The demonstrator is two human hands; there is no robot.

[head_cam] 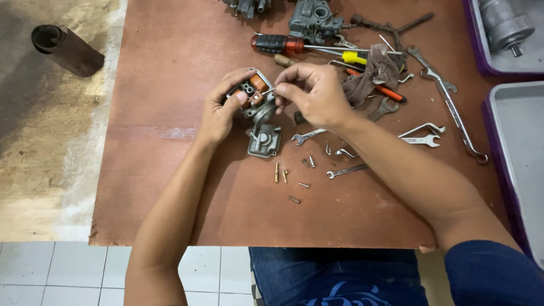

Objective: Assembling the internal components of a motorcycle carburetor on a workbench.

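Count: two bare hands, left (222,110), right (313,95). Two grey plastic trays (513,133). One brown wooden board (170,187). One dark metal cylinder (67,50). One grey crumpled rag (371,76). One red-and-black-handled screwdriver (279,43).

Your sleeve (490,272): dark blue, short, on the right arm.
Your trousers (306,272): blue denim.
Your forearms: bare, with no watch and no gloves.

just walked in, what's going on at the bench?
A person holds a small carburetor body in the left hand above the board. The right hand pinches a thin pin at its orange float. Its bowl, loose screws and wrenches lie on the board.
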